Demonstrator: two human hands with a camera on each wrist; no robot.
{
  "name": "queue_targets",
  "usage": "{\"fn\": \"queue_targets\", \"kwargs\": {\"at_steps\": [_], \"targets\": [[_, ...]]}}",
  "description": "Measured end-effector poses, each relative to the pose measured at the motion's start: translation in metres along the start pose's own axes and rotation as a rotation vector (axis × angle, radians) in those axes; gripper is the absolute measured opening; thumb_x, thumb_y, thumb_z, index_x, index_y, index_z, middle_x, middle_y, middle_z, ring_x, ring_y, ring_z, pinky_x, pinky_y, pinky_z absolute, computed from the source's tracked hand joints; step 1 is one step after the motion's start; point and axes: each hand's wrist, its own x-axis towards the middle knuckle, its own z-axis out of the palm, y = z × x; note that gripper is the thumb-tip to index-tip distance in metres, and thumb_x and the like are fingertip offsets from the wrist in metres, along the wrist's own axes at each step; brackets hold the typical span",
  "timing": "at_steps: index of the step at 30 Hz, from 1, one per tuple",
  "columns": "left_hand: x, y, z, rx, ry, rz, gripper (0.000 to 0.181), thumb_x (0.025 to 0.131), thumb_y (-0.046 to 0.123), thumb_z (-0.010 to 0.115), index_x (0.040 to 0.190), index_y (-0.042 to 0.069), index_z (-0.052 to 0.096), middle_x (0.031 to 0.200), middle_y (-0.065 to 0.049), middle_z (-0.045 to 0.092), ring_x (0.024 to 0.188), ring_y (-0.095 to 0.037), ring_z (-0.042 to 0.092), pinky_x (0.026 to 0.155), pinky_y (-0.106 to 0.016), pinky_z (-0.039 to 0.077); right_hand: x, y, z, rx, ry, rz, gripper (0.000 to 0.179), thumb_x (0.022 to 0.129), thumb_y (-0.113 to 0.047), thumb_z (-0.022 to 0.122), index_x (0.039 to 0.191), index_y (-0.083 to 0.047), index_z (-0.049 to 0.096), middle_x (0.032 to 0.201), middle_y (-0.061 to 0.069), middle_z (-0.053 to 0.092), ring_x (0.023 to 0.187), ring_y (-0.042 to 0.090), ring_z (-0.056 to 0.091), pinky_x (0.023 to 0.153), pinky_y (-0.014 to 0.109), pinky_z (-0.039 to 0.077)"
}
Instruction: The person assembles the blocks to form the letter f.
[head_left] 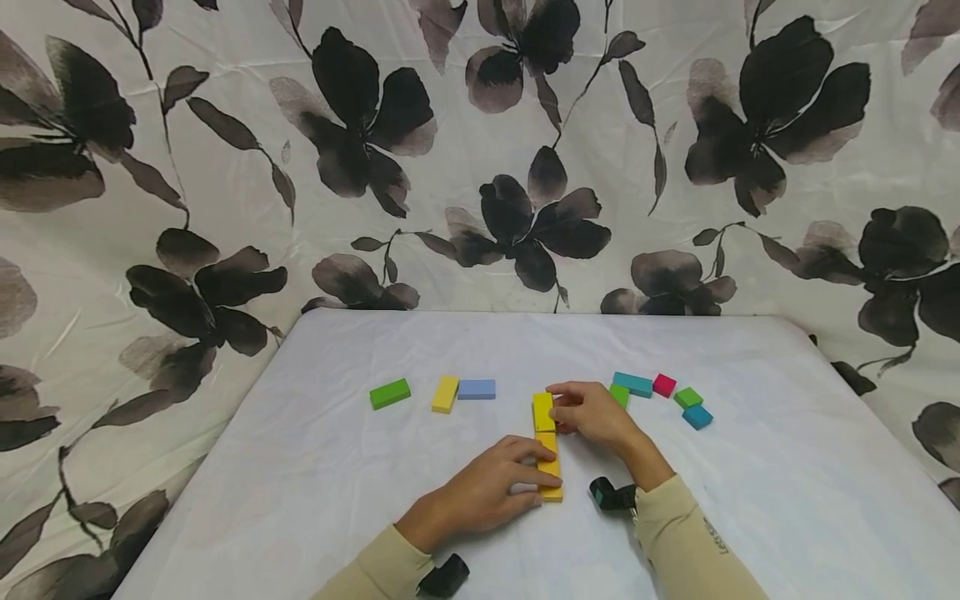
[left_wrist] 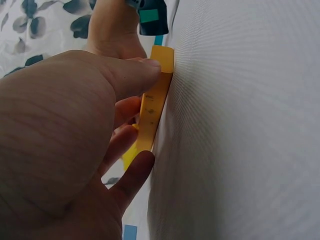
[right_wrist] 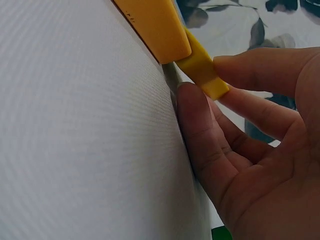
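Observation:
An orange-yellow block (head_left: 549, 448) lies lengthwise on the white table, partly covered by my left hand (head_left: 495, 487). That hand holds it, its thumb against the block's side and its fingers reaching across. At its far end is a brighter yellow block (head_left: 543, 412), roughly in line with it. My right hand (head_left: 600, 414) pinches this yellow block by its edge between the fingertips. In the right wrist view the yellow block (right_wrist: 202, 70) sticks out past the orange-yellow block (right_wrist: 157, 27). Fingers hide part of both blocks.
To the left lie a green block (head_left: 390, 394), a yellow block (head_left: 444, 394) and a light blue block (head_left: 477, 389). Behind my right hand are a teal block (head_left: 633, 384), a red cube (head_left: 663, 385), green pieces (head_left: 687, 397) and a blue cube (head_left: 697, 417). Floral cloth (head_left: 525, 225) hangs behind the table.

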Motion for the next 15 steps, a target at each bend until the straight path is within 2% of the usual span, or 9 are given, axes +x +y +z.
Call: {"fn": "queue_targets", "kwargs": {"at_steps": [8, 15], "targets": [[0.0015, 0.0011, -0.0006, 0.006, -0.006, 0.009, 0.03, 0.097, 0.023, 0.069, 0.126, 0.025, 0.072, 0.139, 0.006, 0.055, 0.132, -0.013, 0.044, 0.111, -0.035, 0.038, -0.0007, 0.0022, -0.0021, -0.009, -0.007, -0.04, 0.038, 0.094, -0.007, 0.068, 0.131, -0.002, 0.064, 0.104, 0.011, 0.067, 0.082, 0.02, 0.067, 0.075, 0.035, 0.059], [0.0002, 0.0003, -0.0008, 0.033, -0.016, -0.001, 0.032, 0.098, 0.025, 0.067, 0.13, 0.024, 0.07, 0.141, 0.008, 0.053, 0.132, -0.012, 0.044, 0.111, -0.034, 0.038, 0.001, 0.0002, -0.0006, -0.038, 0.003, -0.032, 0.036, 0.093, -0.007, 0.068, 0.128, -0.002, 0.065, 0.1, 0.009, 0.065, 0.078, 0.019, 0.066, 0.073, 0.033, 0.059]]}}
